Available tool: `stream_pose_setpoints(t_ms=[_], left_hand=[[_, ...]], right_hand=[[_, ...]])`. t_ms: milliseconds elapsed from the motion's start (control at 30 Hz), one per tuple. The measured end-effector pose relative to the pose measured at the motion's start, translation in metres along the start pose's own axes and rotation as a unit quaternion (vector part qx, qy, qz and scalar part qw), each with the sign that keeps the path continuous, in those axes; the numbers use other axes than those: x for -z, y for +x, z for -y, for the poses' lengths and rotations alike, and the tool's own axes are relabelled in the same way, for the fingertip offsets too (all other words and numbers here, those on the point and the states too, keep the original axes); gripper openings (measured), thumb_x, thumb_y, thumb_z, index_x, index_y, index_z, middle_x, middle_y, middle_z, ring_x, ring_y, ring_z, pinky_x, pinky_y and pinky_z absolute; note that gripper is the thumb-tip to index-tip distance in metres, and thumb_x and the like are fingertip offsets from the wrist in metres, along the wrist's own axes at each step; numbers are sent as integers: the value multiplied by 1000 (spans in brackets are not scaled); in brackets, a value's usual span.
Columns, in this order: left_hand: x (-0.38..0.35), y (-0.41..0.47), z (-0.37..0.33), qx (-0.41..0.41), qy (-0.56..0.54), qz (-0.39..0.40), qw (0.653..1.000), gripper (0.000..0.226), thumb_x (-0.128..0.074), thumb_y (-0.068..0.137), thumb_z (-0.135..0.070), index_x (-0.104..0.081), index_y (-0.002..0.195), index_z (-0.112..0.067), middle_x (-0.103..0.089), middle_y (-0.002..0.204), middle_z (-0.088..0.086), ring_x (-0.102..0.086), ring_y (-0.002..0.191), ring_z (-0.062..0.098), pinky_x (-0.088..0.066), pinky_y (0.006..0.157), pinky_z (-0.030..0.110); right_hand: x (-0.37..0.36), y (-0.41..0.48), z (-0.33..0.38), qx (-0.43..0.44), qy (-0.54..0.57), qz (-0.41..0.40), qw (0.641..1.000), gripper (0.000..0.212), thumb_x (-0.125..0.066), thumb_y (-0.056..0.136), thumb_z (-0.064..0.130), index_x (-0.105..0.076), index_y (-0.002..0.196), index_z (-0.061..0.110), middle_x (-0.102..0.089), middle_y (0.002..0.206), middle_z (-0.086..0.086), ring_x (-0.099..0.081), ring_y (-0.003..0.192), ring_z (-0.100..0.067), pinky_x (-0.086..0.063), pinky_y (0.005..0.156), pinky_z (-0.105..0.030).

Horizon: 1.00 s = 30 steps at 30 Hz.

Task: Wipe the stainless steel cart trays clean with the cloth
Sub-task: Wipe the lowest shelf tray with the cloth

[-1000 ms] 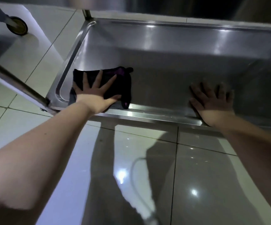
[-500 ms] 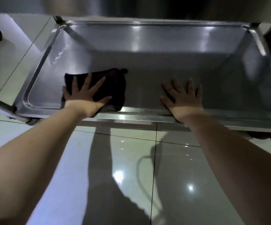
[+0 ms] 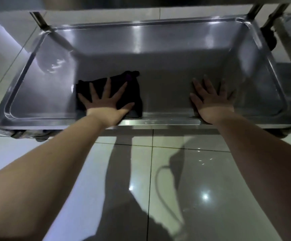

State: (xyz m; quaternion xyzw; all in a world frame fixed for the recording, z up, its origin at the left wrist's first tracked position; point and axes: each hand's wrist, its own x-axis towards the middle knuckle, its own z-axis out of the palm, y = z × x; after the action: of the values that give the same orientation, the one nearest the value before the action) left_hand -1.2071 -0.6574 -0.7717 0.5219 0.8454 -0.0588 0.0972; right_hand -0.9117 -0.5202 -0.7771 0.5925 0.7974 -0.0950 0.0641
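A low stainless steel cart tray (image 3: 42, 94) lies just above the tiled floor, seen from above. A dark cloth (image 3: 132, 96) with a purple patch is spread on the tray near its front rim, left of the middle. My left hand (image 3: 106, 105) presses flat on the cloth with its fingers spread. My right hand (image 3: 212, 103) rests flat on the bare tray bottom to the right, fingers straight, wrist over the front rim.
Cart posts rise at the tray's back left corner (image 3: 40, 21) and back right corner (image 3: 252, 11). A black caster (image 3: 270, 39) sits by the right rear corner. Glossy floor tiles (image 3: 228, 197) lie in front, carrying my shadow. An upper shelf edge crosses the top.
The cloth under my left hand has slid rightwards along the tray's front rim, away from the left end. The view has shifted, so the whole tray shows. My right hand stays flat.
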Motion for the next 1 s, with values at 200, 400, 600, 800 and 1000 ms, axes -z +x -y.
stream_pose_setpoints(t_ms=[200, 400, 600, 800, 1000], left_hand=[[0, -11, -153, -91, -14, 20, 996, 74, -11, 80, -87, 16, 143, -61, 22, 162, -6, 22, 142, 50, 15, 99, 78], [18, -11, -105, -115, -54, -36, 991, 67, -15, 88, -79, -3, 149, -55, -3, 165, -6, 8, 150, 33, 13, 111, 68], [17, -14, -10, -64, -34, -85, 994, 56, -27, 102, -49, -11, 155, -40, -5, 165, 1, 7, 151, 29, 11, 118, 52], [5, 4, -44, -71, -83, -84, 990, 56, -24, 104, -41, -4, 156, -34, 1, 165, 1, 9, 151, 25, 10, 119, 47], [-5, 20, -49, -42, -57, -60, 996, 52, -18, 104, -46, -7, 155, -42, 4, 165, -2, 11, 151, 29, 8, 119, 52]], right_hand=[[-2, -3, 0, -5, 21, -11, 1000, 51, -15, 101, 54, 0, 150, 53, 9, 161, 22, 12, 149, -30, 7, 114, -64], [13, -8, 1, -25, 140, -53, 988, 47, -29, 103, 44, -27, 151, 42, -16, 161, 18, -6, 150, -25, -1, 117, -60], [31, -3, 91, 123, 56, -104, 985, 53, -30, 99, 54, -33, 149, 36, -20, 162, 5, -5, 149, -35, 0, 116, -63], [-11, -12, 128, 131, -26, -8, 991, 60, -12, 89, 77, 8, 143, 62, 14, 161, 18, 19, 147, -33, 21, 94, -77], [-7, 4, 28, 77, -52, -52, 994, 66, -3, 79, 83, 10, 141, 65, 10, 160, 24, 14, 148, -38, 17, 104, -71]])
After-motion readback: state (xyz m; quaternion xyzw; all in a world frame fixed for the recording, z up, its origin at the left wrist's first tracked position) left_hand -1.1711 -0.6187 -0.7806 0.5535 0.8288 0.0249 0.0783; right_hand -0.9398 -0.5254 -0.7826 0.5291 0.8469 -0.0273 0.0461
